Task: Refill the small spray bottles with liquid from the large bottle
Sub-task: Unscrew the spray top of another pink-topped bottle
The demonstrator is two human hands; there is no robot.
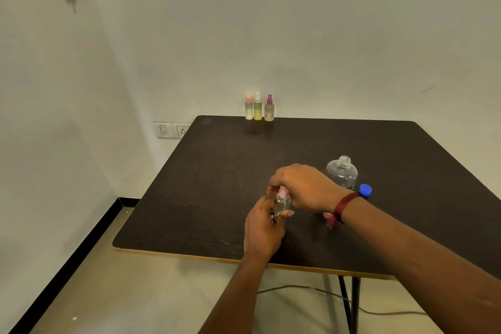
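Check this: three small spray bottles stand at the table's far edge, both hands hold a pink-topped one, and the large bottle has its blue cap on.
Wrong about the cap. In the head view the large bottle stands open, its threaded neck bare, and the blue cap lies on the table beside it. The rest is right.

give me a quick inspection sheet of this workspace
surface: dark table
job's things: small clear spray bottle with pink top, in both hands; large bottle uncapped, blue cap beside it; row of three spray bottles, yellowish liquid, at far edge
clutter: nothing seen
grippers: left hand grips the small bottle's body; right hand holds its pink top
cables: cable on floor under table
surroundings: wall socket, pale walls
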